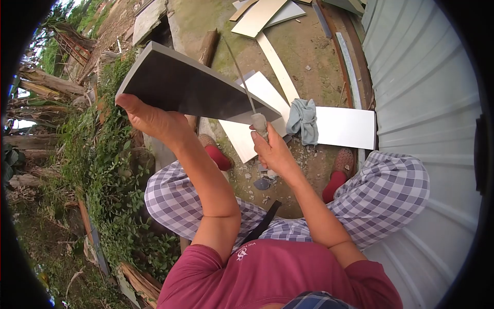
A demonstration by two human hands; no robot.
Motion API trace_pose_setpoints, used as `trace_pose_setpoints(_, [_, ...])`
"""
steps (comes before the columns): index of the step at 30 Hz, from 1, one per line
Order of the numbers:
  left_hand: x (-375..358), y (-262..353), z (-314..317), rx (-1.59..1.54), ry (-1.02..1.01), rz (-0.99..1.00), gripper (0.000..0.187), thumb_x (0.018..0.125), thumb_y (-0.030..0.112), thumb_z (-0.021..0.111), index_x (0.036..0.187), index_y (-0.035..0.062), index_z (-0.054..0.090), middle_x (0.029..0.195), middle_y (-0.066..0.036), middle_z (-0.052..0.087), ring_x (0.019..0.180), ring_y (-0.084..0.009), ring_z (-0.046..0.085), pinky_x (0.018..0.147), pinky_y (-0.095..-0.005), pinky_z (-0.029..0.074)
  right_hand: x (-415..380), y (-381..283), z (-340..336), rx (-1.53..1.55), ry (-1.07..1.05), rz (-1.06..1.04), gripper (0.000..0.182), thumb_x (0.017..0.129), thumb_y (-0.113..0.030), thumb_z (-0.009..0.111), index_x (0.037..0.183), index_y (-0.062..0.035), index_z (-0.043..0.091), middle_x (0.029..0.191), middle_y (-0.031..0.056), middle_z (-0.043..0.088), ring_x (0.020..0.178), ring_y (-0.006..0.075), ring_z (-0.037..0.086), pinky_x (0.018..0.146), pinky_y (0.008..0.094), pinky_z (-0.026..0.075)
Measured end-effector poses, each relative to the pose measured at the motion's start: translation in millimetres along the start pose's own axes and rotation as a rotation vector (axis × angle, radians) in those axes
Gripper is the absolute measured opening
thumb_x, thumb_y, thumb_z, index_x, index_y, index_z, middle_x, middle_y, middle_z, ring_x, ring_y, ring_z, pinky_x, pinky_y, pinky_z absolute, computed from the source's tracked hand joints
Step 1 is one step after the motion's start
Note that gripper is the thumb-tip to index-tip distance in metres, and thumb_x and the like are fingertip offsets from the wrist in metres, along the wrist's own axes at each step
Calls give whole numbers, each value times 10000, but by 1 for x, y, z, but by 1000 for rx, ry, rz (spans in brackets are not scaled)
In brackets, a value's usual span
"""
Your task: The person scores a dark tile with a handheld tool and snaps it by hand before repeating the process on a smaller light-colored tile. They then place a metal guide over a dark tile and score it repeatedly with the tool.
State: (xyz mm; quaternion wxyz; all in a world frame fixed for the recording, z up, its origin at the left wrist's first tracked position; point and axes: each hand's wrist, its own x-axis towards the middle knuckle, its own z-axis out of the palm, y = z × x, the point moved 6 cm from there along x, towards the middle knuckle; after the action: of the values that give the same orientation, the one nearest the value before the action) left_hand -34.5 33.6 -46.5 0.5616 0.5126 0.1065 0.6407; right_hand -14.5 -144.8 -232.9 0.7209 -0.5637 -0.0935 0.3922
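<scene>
My left hand grips the near left end of a long dark-faced board with pale edges, thumb along its end. The board is held up at a slant, its far right end reaching close to my right hand. My right hand is closed round the pale, thick handle of a long tool. A thin, straight shaft rises from that handle, crossing the board's right part in this view. I cannot tell what kind of tool it is. A grey-green cloth lies beyond my right hand.
A white board lies under the cloth, with pale boards beside it and others farther off. A corrugated metal wall stands on the right. Leafy plants and logs fill the left. Broken bits lie between my feet.
</scene>
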Motion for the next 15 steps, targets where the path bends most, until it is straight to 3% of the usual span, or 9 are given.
trace_pose_setpoints(4, [7, -9, -8, 21, 33, 18, 614, 781, 576, 599, 913, -23, 567, 878, -99, 615, 792, -176, 605, 723, -317, 515, 25, 105, -36, 288, 134, 333, 261, 910, -328, 521, 977, -99, 415, 612, -29, 377, 442, 47, 324, 396, 223, 313])
trace_pose_setpoints(5, [9, -17, -11, 32, 17, 36, 617, 788, 582, 588, 910, -23, 564, 870, -96, 612, 785, -171, 600, 713, -312, 512, 25, 124, -41, 439, 214, 478, 247, 913, -321, 517, 955, -102, 411, 617, -28, 380, 442, 46, 319, 395, 223, 308])
trace_pose_setpoints(6, [10, -16, -9, 29, 15, 37, 617, 788, 582, 588, 910, -23, 564, 870, -96, 612, 785, -171, 600, 713, -312, 512, 25, 118, -37, 441, 215, 474, 247, 913, -321, 517, 955, -102, 411, 617, -28, 380, 442, 46, 319, 395, 223, 308])
trace_pose_setpoints(8, [8, -17, -11, 37, 81, 3, 615, 807, 586, 560, 888, -24, 560, 858, -88, 607, 765, -164, 593, 704, -305, 508, 19, 74, -28, 376, 264, 285, 244, 912, -316, 521, 1001, -109, 427, 619, -32, 383, 443, 47, 321, 401, 219, 310])
trace_pose_setpoints(9, [8, -16, -10, 42, 89, 0, 615, 807, 586, 560, 888, -24, 560, 858, -88, 607, 765, -164, 593, 704, -305, 508, 12, 32, -15, 363, 173, 176, 264, 908, -307, 531, 1040, -100, 433, 615, -33, 386, 449, 49, 339, 410, 216, 313])
trace_pose_setpoints(10, [8, -17, -7, 47, 108, -11, 621, 810, 596, 546, 878, -20, 558, 850, -83, 603, 750, -158, 586, 701, -298, 506, 1, 6, -7, 356, 169, 186, 264, 908, -307, 531, 1040, -100, 433, 615, -33, 386, 449, 49, 339, 410, 216, 313])
trace_pose_setpoints(12, [10, -20, -11, 60, 136, -20, 627, 812, 607, 532, 868, -17, 555, 841, -79, 599, 735, -151, 579, 698, -291, 504, -16, -57, 11, -5, 68, -360, 288, 913, -304, 523, 1069, -81, 431, 618, -28, 393, 463, 52, 366, 419, 221, 321])
trace_pose_setpoints(13, [12, -21, -8, 100, 91, 15, 630, 814, 614, 522, 863, -13, 553, 840, -76, 596, 734, -142, 575, 696, -285, 502, -16, -56, 15, -11, 64, -357, 288, 913, -304, 523, 1069, -81, 431, 618, -28, 393, 463, 52, 366, 419, 221, 321])
trace_pose_setpoints(15, [7, -16, 4, 163, 37, 87, 623, 818, 629, 499, 837, 7, 542, 800, -50, 570, 716, -114, 548, 670, -264, 492, -21, -61, 14, -375, 224, -546, 289, 899, -279, 514, 1042, -36, 451, 670, 66, 505, 480, 130, 466, 423, 288, 384])
